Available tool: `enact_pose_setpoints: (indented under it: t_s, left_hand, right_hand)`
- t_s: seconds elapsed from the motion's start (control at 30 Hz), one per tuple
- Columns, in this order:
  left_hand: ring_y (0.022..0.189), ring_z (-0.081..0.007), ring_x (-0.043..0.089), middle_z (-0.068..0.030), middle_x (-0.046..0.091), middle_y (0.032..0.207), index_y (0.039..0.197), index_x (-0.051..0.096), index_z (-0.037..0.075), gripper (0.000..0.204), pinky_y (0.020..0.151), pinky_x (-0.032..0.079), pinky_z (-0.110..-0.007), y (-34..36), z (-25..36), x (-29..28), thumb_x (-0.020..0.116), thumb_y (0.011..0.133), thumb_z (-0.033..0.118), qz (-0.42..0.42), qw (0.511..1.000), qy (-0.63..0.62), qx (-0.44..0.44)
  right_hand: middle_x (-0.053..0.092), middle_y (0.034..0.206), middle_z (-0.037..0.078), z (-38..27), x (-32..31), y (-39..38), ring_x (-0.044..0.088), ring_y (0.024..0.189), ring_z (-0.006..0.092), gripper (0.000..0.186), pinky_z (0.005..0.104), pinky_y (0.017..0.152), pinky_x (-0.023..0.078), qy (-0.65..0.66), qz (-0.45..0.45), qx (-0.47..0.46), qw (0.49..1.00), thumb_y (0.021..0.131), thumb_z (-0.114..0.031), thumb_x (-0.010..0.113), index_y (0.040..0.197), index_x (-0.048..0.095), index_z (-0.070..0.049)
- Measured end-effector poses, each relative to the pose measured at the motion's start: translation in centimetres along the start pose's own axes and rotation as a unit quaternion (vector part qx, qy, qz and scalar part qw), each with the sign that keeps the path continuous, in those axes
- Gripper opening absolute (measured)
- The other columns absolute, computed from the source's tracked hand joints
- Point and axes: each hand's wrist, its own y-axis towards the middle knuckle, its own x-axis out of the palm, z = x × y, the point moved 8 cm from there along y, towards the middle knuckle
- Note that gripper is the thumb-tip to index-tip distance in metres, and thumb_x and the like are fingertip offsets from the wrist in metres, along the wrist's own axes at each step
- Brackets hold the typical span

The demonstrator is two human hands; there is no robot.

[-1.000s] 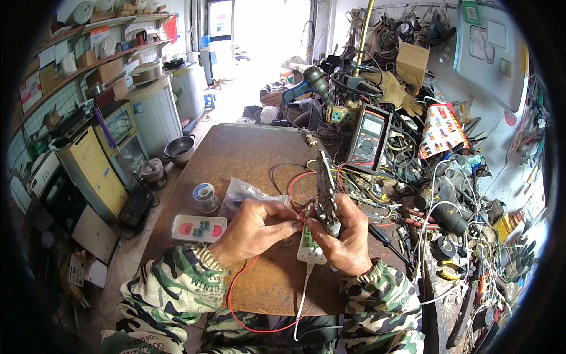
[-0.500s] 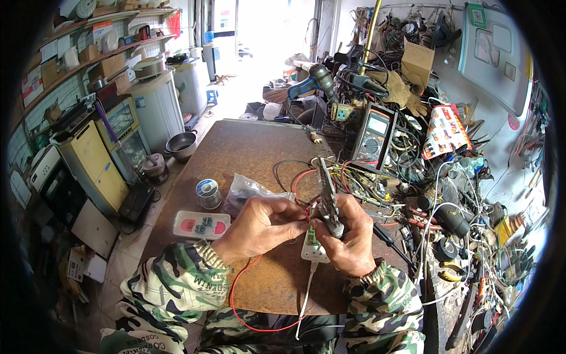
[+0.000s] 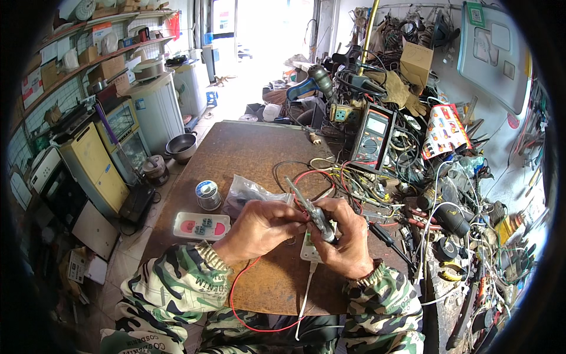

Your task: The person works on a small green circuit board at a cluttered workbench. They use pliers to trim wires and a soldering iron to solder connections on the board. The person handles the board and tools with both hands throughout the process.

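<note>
At the middle of the brown wooden tabletop (image 3: 230, 153), my left hand (image 3: 256, 230) pinches a thin red wire (image 3: 243, 271). My right hand (image 3: 348, 236) grips a metal pliers-like tool (image 3: 315, 212), now tilted toward the upper left, close against my left fingertips. Beneath both hands lies a white case with a green part inside (image 3: 309, 252), partly hidden, with a white cord (image 3: 307, 289) running toward me. Left of my hands are a solder spool (image 3: 207, 196), a clear plastic bag (image 3: 242, 189) and a small tray with red pads and little parts (image 3: 183, 226).
At right, a multimeter (image 3: 368, 138) sits among tangled cables (image 3: 342, 183), tools (image 3: 451, 221) and a cardboard box (image 3: 415, 62). A blue power tool (image 3: 298, 90) stands at the back. Left are shelves (image 3: 76, 68), appliances (image 3: 94, 171) and a pot (image 3: 181, 147); behind is a bright doorway (image 3: 265, 29).
The tool in my right hand has turned from nearly upright to leaning up-left, now over the green part. My right hand has rotated slightly; my left hand stays pinched at nearly the same place.
</note>
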Motion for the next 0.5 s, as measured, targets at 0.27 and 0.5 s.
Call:
enact_pose_setpoints:
  t_s: [0.27,0.5]
  left_hand:
    - [0.094,-0.0082,0.067,-0.0047,0.076,0.101,0.105,0.074,-0.001,0.015,0.085,0.056,-0.026,0.1,-0.32,0.04,0.074,0.09,-0.003,0.006,1.0,-0.01,-0.028]
    - [0.091,-0.0087,0.067,-0.0043,0.075,0.1,0.105,0.074,-0.001,0.014,0.081,0.055,-0.027,0.09,-0.34,-0.2,0.074,0.091,-0.001,0.001,1.0,0.009,-0.005]
  right_hand:
    - [0.067,0.091,0.012,-0.73,-0.15,0.22,0.066,0.078,0.02,0.033,0.0315,0.072,0.052,-0.011,0.044,-0.025,0.999,0.081,0.001,0.074,0.112,0.063,-0.001]
    - [0.067,0.094,0.014,-1.09,0.05,0.26,0.067,0.082,0.0248,0.038,0.0336,0.076,0.053,-0.026,0.033,-0.022,0.999,0.077,0.001,0.074,0.113,0.063,0.0]
